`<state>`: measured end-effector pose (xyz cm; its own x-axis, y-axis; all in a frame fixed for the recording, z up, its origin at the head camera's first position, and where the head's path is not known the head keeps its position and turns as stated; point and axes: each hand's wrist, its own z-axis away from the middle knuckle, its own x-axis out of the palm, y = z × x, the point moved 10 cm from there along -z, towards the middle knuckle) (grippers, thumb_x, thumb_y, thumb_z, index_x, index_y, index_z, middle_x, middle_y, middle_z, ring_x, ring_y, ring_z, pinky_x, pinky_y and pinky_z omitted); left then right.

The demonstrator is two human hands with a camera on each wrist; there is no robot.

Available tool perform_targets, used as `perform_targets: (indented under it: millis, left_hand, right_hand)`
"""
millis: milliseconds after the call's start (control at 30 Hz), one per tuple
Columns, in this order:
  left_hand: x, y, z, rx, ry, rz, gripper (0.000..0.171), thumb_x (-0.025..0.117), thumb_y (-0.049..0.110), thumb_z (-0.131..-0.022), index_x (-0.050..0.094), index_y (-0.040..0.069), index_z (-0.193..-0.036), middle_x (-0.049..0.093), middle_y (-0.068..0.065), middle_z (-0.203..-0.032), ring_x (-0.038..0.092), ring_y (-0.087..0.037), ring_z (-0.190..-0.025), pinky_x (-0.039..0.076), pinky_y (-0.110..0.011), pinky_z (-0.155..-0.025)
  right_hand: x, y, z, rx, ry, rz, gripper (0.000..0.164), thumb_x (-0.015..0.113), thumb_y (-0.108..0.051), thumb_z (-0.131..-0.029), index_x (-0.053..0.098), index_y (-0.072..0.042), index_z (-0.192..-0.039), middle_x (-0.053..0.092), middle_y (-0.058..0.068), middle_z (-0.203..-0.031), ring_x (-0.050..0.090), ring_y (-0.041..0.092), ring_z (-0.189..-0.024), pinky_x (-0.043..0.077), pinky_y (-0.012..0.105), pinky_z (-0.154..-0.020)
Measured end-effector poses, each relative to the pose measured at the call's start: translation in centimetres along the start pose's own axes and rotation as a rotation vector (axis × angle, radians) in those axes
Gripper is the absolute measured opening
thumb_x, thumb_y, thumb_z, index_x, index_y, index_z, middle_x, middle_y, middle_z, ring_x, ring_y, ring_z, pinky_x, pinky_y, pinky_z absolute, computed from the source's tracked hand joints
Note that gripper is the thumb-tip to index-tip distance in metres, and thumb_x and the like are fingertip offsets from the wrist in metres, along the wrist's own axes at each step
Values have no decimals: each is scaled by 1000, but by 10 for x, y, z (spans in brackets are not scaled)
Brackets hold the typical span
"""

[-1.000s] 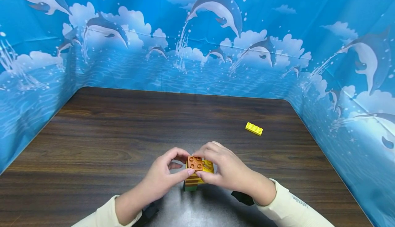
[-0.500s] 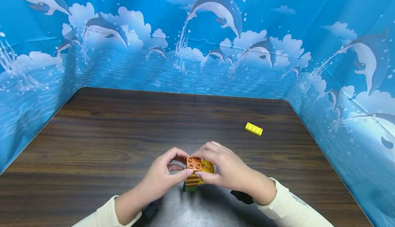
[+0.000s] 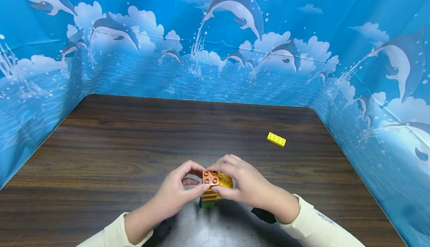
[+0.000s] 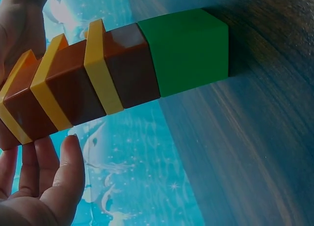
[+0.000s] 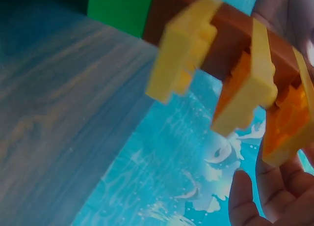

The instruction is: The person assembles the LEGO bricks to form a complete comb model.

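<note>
A tower of toy building bricks (image 4: pixel 132 64) stands on the table, with a green block (image 4: pixel 191 51) at its foot. Above the green block, brown bricks (image 4: pixel 76 78) alternate with yellow plates (image 5: pixel 245 103) that jut out toward the right. On top sits a brown brick (image 3: pixel 210 178) with studs up, beside the jutting end of the uppermost yellow plate (image 3: pixel 226 180). My left hand (image 3: pixel 181 185) pinches this top brick from the left, thumb in front and index finger behind. From the right, my right hand (image 3: pixel 240 181) grips the same brick, its palm arched over the yellow plate.
A loose yellow plate (image 3: pixel 276 139) with two rows of studs lies farther back on the right of the dark wood table (image 3: pixel 151 135). A blue dolphin-print curtain (image 3: pixel 201 71) borders the table's back and sides.
The top brown brick has shifted slightly left between the fingers, and more of the yellow plate beside it shows. Both hands stay almost in place.
</note>
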<state>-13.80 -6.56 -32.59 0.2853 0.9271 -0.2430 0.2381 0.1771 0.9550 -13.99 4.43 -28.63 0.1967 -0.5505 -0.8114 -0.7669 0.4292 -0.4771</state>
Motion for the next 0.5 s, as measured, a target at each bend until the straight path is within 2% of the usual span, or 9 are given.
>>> perform_targets:
  millis: [233,500]
  left_hand:
    - [1,0,0,4,6,14,26,69,13,-87,59,3,-110,59,-9,-108,56,-18,-103,52,-29,-85]
    - [0,-1,0,13,7,11,26,69,13,-87,59,3,-109,59,-10,-108,56,-19,-102,52,-28,-85]
  right_hand:
    - [2,8,7,74,26,-123,41,76,-17,-83,63,-11,-121,62,-2,-111,54,11,-99,51,28,-82]
    - [3,15,10,115,26,-220,35,72,-18,-87,63,-13,-120,61,-4,-113,54,11,-100,50,30,-86]
